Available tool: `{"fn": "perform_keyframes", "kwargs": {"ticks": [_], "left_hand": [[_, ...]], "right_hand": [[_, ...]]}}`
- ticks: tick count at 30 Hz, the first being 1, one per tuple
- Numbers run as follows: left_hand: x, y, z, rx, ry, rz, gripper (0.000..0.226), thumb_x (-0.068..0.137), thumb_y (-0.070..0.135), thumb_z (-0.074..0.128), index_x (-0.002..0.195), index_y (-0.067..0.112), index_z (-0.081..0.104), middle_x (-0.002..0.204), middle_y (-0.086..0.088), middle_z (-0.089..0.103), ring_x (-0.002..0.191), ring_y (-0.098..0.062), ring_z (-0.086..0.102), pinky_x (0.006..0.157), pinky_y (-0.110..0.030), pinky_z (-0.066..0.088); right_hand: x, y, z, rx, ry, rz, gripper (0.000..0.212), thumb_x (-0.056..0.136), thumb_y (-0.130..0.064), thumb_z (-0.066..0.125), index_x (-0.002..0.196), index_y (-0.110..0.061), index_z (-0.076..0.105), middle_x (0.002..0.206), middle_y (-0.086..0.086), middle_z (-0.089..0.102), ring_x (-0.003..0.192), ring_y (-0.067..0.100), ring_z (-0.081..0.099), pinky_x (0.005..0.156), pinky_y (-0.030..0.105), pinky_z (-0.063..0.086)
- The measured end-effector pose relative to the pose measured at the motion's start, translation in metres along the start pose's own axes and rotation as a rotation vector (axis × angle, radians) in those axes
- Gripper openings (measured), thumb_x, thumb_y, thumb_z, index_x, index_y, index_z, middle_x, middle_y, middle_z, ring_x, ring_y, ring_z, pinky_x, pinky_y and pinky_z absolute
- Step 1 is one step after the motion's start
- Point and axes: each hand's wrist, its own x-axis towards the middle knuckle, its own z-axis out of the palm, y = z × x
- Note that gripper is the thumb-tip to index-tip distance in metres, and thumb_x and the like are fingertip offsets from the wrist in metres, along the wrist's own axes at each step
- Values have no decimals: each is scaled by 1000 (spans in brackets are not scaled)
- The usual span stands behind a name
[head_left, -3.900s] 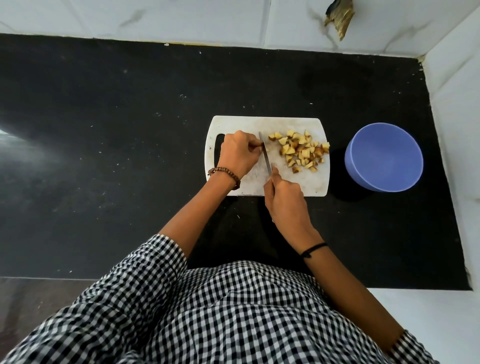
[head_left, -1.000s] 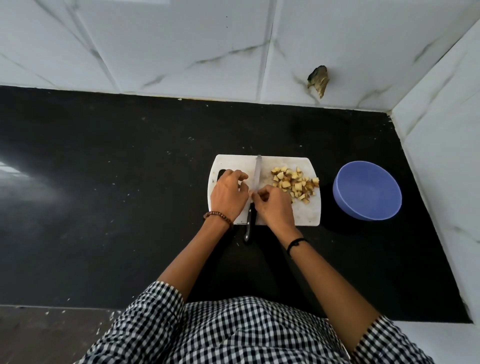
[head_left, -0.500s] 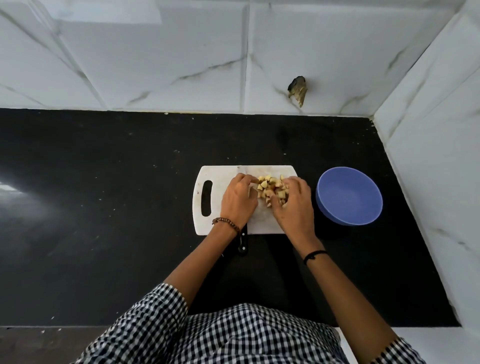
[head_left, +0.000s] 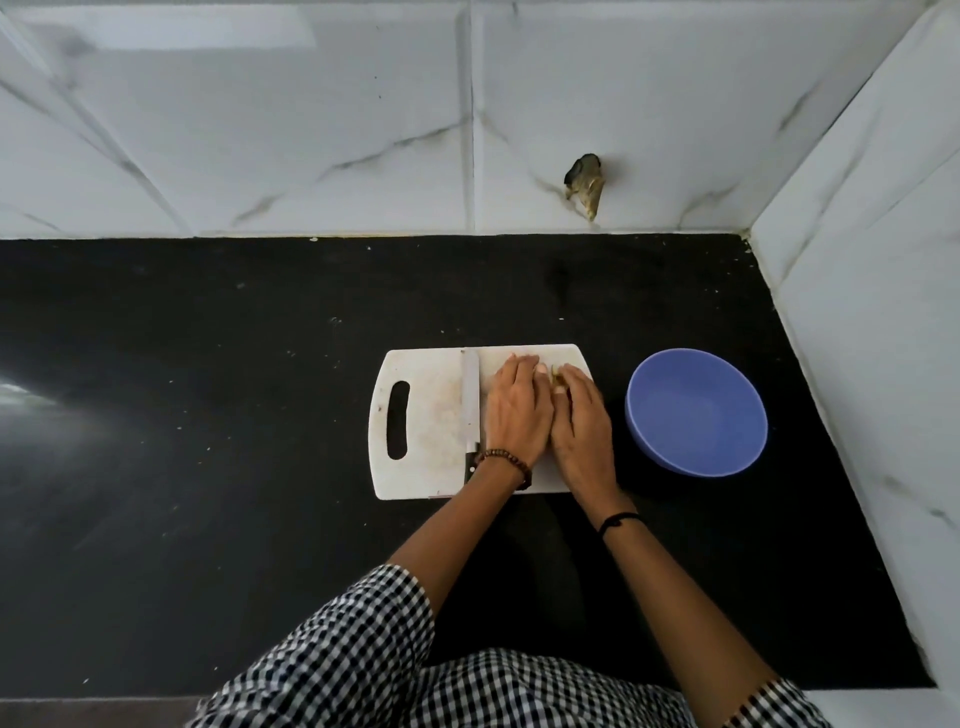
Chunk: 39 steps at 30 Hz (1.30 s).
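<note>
A white cutting board (head_left: 431, 415) lies on the black counter (head_left: 208, 415). My left hand (head_left: 517, 410) and my right hand (head_left: 579, 421) sit side by side on the board's right half, fingers cupped around a pile of diced yellow pieces (head_left: 556, 378). Only a sliver of the pile shows between the fingertips. A knife (head_left: 470, 395) lies flat on the board just left of my left hand, blade pointing away and dark handle under my wrist. An empty blue bowl (head_left: 696, 410) stands right of the board, close to my right hand.
White marble-look tiled walls close the counter at the back and on the right (head_left: 857, 364). A broken dark hole (head_left: 584, 184) marks the back wall. The counter's front edge runs beside my checked shirt.
The knife went from my right hand down onto the board. Both hands moved right and closed together over the diced pieces, which are now almost hidden. The camera tilted up.
</note>
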Motion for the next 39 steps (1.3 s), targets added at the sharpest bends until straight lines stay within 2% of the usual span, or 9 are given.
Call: {"fn": "perform_keyframes", "kwargs": {"ticks": [7,9,14,16,19,22,26,33,39], "left_hand": [[1,-2,13,-81,37,25,27,102,29,39,120,17,56,122,1,58,112,-7,48,101,-22,39],[2,2,15,-127,63,8,24,101,28,40,116,19,57,116,3,60,106,-7,52,97,-23,43],[1,24,13,-438,93,-195,23,101,35,40,104,27,62,99,11,66,91,-1,61,81,-22,53],[0,31,13,-633,85,-301,26,100,37,42,104,27,66,98,8,69,93,-4,65,83,-27,55],[5,32,12,-904,60,-477,26,96,37,50,104,24,71,104,2,71,101,-14,66,88,-35,56],[10,35,9,-1048,20,-598,32,86,42,58,103,20,73,110,-6,70,106,-23,65,91,-43,55],[13,40,5,-1133,34,-628,36,94,41,49,103,16,73,106,-8,72,105,-24,66,97,-43,51],[17,69,-7,-1263,29,-599,36,96,37,48,104,11,72,110,-10,71,109,-27,64,97,-41,51],[6,116,16,-1255,-107,-545,32,95,34,51,98,11,73,107,-10,72,105,-26,66,95,-40,52]], "right_hand": [[5,-13,9,286,154,106,33,106,-23,43,134,-20,60,137,-6,60,125,5,53,112,35,42],[6,-17,11,389,175,173,31,106,-25,46,130,-21,64,130,-9,64,120,4,58,108,34,47],[13,-30,9,679,239,345,25,103,-23,51,119,-23,70,116,-8,71,110,7,66,94,30,54],[19,-30,8,804,235,425,24,101,-22,53,115,-21,73,114,-5,73,109,12,68,92,31,55],[24,-30,3,1070,213,545,26,96,-26,60,116,-15,74,117,6,73,111,23,68,98,42,54],[26,-39,-3,1303,206,664,31,94,-22,62,120,-7,71,115,14,73,108,28,70,96,41,55],[28,-52,-10,1352,228,685,31,95,-18,59,119,-5,70,113,15,73,107,31,70,96,42,56],[25,-80,-35,1395,266,612,30,99,-17,51,118,-3,70,103,13,76,91,24,74,79,34,61],[16,-73,-83,1426,374,473,33,102,-15,43,120,-1,67,100,11,76,88,22,75,75,31,61]]}}
